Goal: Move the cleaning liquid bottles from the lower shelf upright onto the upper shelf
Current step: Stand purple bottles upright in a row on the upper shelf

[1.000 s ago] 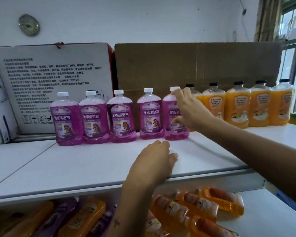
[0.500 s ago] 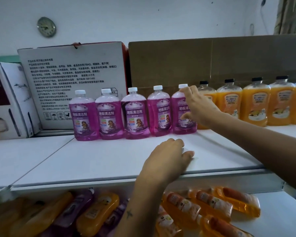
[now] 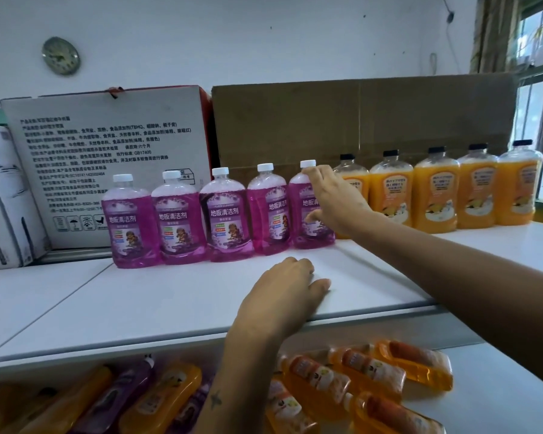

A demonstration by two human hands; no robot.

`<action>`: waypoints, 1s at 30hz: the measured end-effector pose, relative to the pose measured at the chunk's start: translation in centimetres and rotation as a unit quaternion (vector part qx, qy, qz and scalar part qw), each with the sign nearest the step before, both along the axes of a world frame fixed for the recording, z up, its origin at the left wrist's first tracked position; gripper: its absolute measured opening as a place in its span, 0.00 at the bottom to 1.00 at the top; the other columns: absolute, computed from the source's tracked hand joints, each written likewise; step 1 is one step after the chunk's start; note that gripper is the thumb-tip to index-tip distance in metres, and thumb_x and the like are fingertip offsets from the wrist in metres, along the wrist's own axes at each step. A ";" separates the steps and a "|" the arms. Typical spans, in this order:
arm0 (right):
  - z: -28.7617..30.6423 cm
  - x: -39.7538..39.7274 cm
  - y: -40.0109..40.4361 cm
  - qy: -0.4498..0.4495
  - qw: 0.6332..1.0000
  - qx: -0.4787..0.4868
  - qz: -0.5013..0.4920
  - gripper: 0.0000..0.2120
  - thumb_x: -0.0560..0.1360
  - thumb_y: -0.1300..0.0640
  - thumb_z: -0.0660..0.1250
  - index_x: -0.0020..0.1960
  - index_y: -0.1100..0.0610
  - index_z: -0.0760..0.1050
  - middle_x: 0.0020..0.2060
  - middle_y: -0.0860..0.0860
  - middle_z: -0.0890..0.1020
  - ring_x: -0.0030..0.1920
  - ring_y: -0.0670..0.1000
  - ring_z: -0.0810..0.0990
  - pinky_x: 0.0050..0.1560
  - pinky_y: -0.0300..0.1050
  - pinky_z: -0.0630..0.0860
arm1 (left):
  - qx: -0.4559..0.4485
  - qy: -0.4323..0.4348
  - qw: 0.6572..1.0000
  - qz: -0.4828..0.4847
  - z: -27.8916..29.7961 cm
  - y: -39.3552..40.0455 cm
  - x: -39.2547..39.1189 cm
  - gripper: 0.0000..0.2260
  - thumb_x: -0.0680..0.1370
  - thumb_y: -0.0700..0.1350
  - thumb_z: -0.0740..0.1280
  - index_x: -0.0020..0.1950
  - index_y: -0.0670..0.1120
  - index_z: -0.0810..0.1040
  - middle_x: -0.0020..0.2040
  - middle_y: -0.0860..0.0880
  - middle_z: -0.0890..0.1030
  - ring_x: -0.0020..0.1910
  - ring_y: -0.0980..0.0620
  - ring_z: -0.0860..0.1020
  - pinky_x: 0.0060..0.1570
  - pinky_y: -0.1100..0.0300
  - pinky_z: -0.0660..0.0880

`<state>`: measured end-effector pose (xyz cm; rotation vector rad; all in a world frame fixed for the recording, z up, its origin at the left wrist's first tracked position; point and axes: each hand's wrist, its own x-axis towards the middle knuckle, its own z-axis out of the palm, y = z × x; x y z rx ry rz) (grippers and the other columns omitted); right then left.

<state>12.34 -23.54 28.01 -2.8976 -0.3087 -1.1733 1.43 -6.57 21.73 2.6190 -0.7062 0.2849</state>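
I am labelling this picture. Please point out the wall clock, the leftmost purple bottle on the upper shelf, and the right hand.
wall clock (image 3: pixel 61 55), head view, its face.
leftmost purple bottle (image 3: pixel 126 222), head view, its label.
right hand (image 3: pixel 336 200), head view, its back.

The white upper shelf (image 3: pixel 170 296) carries five upright purple bottles (image 3: pixel 223 217) at 12 o'clock and five upright orange bottles (image 3: pixel 436 192) at 2 o'clock, with cartons (image 3: pixel 107 158) behind. The lower shelf (image 3: pixel 499 393) holds orange and purple bottles lying flat (image 3: pixel 367 374) at 6 o'clock.
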 end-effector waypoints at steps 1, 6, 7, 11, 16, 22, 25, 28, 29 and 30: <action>-0.1 0.0 0.0 0.002 1.000 0.005 0.000 0.46 0.68 0.50 0.79 0.76 0.57 0.56 0.69 0.59 0.69 0.67 0.59 0.73 0.60 0.50 0.76 | 0.001 0.000 1.000 -0.001 0.0 0.0 0.0 0.17 0.82 0.56 0.59 0.65 0.48 0.75 0.62 0.49 0.77 0.57 0.50 0.75 0.51 0.57 0.68; -0.1 -0.2 -0.1 0.028 0.999 0.034 0.020 0.46 0.70 0.52 0.78 0.78 0.57 0.53 0.72 0.59 0.65 0.70 0.60 0.69 0.66 0.51 0.72 | -0.002 0.003 1.000 0.000 0.2 0.1 -0.3 0.18 0.82 0.56 0.59 0.67 0.48 0.74 0.63 0.48 0.76 0.59 0.48 0.75 0.56 0.54 0.70; -0.1 -0.3 -0.2 0.033 0.998 0.041 0.022 0.47 0.70 0.51 0.78 0.78 0.57 0.52 0.73 0.60 0.63 0.73 0.61 0.66 0.69 0.53 0.69 | -0.004 0.005 1.000 -0.001 0.3 0.1 -0.4 0.18 0.82 0.56 0.59 0.67 0.48 0.74 0.64 0.48 0.76 0.60 0.48 0.75 0.56 0.55 0.70; 0.4 -0.7 0.9 -0.019 0.999 0.040 0.027 0.50 0.71 0.44 0.75 0.80 0.53 0.46 0.79 0.61 0.51 0.80 0.63 0.49 0.77 0.59 0.51 | -0.012 0.014 1.000 -0.006 0.4 0.1 -0.6 0.19 0.82 0.56 0.59 0.68 0.48 0.74 0.65 0.48 0.76 0.60 0.49 0.75 0.54 0.56 0.69; 3.0 0.6 3.9 -0.011 0.995 -0.061 0.074 0.47 0.71 0.43 0.75 0.81 0.48 0.51 0.80 0.58 0.51 0.80 0.61 0.47 0.78 0.60 0.49 | -0.031 0.023 0.999 -0.009 0.6 0.3 -0.7 0.19 0.82 0.56 0.60 0.69 0.48 0.74 0.65 0.49 0.77 0.59 0.50 0.75 0.55 0.57 0.70; 4.5 2.3 5.1 0.067 0.991 -0.082 0.078 0.38 0.70 0.42 0.76 0.74 0.45 0.63 0.69 0.56 0.69 0.72 0.59 0.67 0.77 0.60 0.50 | -0.043 0.030 0.998 -0.017 0.8 0.3 -1.0 0.18 0.82 0.55 0.61 0.68 0.47 0.75 0.64 0.49 0.78 0.54 0.53 0.75 0.51 0.60 0.68; 4.5 2.2 5.3 0.102 0.989 -0.038 0.103 0.35 0.69 0.43 0.77 0.71 0.44 0.65 0.63 0.55 0.70 0.60 0.59 0.76 0.59 0.53 0.73 | -0.045 0.033 0.998 -0.016 0.7 0.2 -0.9 0.18 0.82 0.55 0.62 0.67 0.47 0.75 0.63 0.49 0.78 0.52 0.54 0.73 0.50 0.60 0.68; 4.4 2.1 5.6 0.078 0.991 -0.051 0.095 0.34 0.69 0.40 0.76 0.70 0.47 0.65 0.60 0.57 0.70 0.53 0.60 0.78 0.51 0.53 0.77 | -0.043 0.031 0.998 -0.015 0.7 0.2 -0.7 0.18 0.82 0.55 0.62 0.68 0.48 0.75 0.64 0.49 0.77 0.56 0.52 0.75 0.51 0.59 0.69; 4.3 2.0 5.7 0.068 0.992 -0.057 0.091 0.34 0.69 0.39 0.75 0.69 0.47 0.66 0.59 0.57 0.70 0.52 0.60 0.78 0.52 0.54 0.78 | -0.043 0.032 0.998 -0.016 0.7 0.2 -0.7 0.18 0.82 0.55 0.62 0.68 0.48 0.75 0.65 0.49 0.77 0.57 0.52 0.75 0.52 0.59 0.69; 4.4 2.0 5.9 0.063 0.992 -0.058 0.088 0.34 0.69 0.39 0.75 0.69 0.48 0.66 0.59 0.57 0.70 0.52 0.60 0.78 0.52 0.54 0.79 | -0.042 0.034 0.998 -0.016 0.7 0.1 -0.7 0.18 0.82 0.55 0.62 0.68 0.48 0.74 0.65 0.49 0.77 0.58 0.51 0.75 0.52 0.59 0.69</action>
